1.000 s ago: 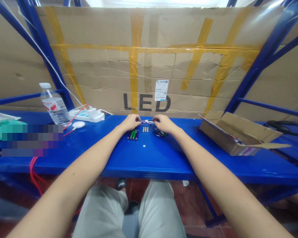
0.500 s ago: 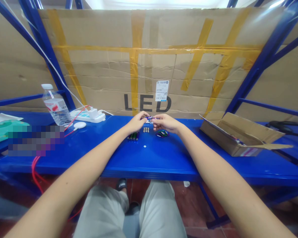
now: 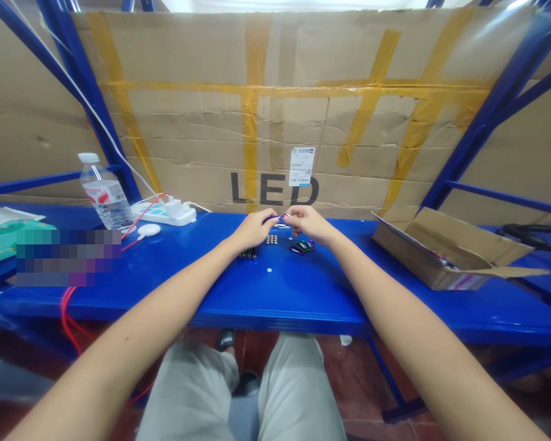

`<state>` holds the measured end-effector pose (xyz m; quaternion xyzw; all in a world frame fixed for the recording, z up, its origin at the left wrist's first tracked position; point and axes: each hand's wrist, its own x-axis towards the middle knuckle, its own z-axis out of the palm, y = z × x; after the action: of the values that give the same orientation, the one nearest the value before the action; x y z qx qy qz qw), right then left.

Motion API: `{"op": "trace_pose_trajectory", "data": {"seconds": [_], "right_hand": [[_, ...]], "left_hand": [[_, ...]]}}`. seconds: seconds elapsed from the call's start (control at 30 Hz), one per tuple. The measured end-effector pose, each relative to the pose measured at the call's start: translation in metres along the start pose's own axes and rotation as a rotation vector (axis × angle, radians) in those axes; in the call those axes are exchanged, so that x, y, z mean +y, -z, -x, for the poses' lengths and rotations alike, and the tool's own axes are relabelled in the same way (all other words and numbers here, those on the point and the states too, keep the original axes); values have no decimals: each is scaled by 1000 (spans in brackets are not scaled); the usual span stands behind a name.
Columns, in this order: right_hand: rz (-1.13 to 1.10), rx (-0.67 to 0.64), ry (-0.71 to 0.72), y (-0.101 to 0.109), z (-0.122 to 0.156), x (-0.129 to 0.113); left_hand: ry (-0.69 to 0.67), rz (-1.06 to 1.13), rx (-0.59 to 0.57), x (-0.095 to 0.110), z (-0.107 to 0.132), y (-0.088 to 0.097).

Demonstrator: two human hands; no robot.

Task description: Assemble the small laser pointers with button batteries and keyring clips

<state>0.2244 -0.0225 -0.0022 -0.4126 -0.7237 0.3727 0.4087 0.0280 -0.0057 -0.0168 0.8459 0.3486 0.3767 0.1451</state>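
Above the far part of the blue table (image 3: 275, 294), my two hands meet with fingers closed. My left hand (image 3: 257, 228) pinches a slim purple piece (image 3: 272, 217), mostly hidden by the fingers. In my right hand (image 3: 307, 223) is a purple loop that looks like a carabiner (image 3: 284, 216), touching or close to the slim piece. Below the right hand lie several purple and green carabiners (image 3: 303, 247). Small silver button cells (image 3: 272, 239) stand in rows between the hands. Partly under my left hand are several dark tubes (image 3: 248, 253) lying side by side.
An open cardboard box (image 3: 434, 257) stands at the right. To the left are a water bottle (image 3: 106, 196), a power strip (image 3: 165, 212), a white round charger (image 3: 149, 230) with a red cable and a green packet (image 3: 9, 242). A large cardboard sheet (image 3: 202, 135) closes off the back.
The right hand has turned slightly and its fingers have closed in around the purple loop. My left hand has shifted a little down over the dark tubes. The view has moved slightly.
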Motion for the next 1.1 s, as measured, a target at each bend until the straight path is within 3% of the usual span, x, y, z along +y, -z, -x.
{"op": "trace_pose_trajectory", "data": {"seconds": [0.13,0.27,0.43,0.53,0.73,0.97,1.1], "right_hand": [[299,103,160,-2,-3,4],[512,155,341,-4,-2,5],[569,170,311,-4,1,2],[595,201,269,-1,0,4],[650,252,161,10,-4,16],[694,253,74,16,-5,22],[703,241,57,17,-6,24]], "left_hand": [[34,54,-31,-4,-3,-1],[164,213,-83,-5,-9,-2],[322,389,-160,-5,-11,-2],[337,377,-144,-9,-10,0],[125,-62,-114,-24,-17,11],[-251,-647,-491,-28,-43,-3],[-316,-802,-557,-22,-52,-13]]}}
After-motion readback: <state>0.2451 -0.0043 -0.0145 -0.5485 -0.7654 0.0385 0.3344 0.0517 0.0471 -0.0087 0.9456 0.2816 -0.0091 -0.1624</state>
